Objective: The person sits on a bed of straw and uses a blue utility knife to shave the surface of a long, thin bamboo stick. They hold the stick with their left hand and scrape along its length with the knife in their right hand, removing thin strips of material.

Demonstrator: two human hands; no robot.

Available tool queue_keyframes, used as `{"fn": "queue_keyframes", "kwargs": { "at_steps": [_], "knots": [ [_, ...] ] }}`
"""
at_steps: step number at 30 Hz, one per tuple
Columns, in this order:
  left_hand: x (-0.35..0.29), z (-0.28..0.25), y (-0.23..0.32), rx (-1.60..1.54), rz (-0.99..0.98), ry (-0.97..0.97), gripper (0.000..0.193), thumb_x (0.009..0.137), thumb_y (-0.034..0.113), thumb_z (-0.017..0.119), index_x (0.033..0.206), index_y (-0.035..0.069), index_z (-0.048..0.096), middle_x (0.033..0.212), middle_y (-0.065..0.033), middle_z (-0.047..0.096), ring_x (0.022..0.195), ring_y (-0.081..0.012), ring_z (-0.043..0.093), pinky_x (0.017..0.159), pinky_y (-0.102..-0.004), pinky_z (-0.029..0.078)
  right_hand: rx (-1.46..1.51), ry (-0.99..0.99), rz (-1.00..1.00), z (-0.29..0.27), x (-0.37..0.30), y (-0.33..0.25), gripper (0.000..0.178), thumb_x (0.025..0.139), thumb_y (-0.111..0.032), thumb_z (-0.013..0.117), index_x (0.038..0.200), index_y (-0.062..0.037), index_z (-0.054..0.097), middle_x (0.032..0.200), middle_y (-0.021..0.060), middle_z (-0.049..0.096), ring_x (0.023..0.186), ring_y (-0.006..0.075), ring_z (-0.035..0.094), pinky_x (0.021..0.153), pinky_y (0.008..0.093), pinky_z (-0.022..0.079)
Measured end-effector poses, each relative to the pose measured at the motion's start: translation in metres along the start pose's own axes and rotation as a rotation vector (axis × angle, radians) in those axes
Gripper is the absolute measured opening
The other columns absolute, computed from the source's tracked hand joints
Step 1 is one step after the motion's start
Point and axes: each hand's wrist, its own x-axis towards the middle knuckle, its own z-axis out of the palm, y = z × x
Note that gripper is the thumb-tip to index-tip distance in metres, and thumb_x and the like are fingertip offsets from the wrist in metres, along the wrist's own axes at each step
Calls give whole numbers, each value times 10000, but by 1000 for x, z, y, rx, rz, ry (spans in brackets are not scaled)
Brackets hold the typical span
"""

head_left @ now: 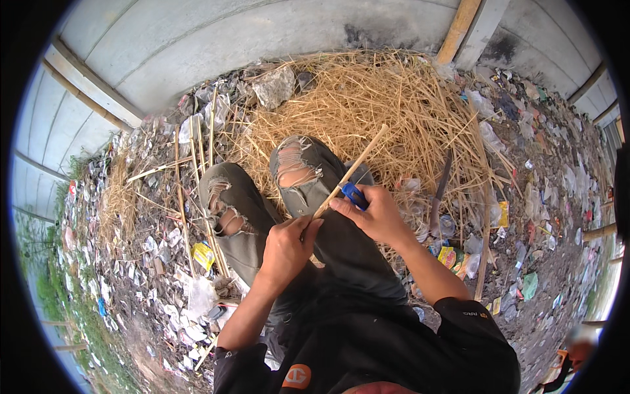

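Grips the lower end of a slender, pale-tan bamboo-like strip (352,171) in the left hand (289,247), at the centre of the frame. Grasps a blue plastic tool (355,196) in the right hand (375,215), just beside the strip's mid-length. Slants the long axis toward upper right, with the free end beyond both hands, nearer the right.

The stick (359,159) is partly hidden by the left hand (287,246), the blue tool (354,195) by the right hand (377,218), and a near-right person (580,354) blurred.
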Motion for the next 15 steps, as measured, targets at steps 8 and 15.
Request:
{"fn": "queue_keyframes", "kwargs": {
  "at_steps": [8,15],
  "knots": [
    [1,-2,17,63,-41,-27,212,956,145,742,1127,20,740,829,-191,708,730,-408,705,647,-470,550,237,29,-24,5,10,3,232,921,-252,807,882,-25,780,607,-26,585,579,56,463,552,275,375],
    [-34,-20,-13,29,-31,-117,287,968,103,719,1245,27,724,912,-205,717,797,-397,714,694,-445,560,135,103,41,-25,23,18,199,910,-223,809,904,-29,764,616,-31,576,565,54,480,544,269,375]
  ]
}}
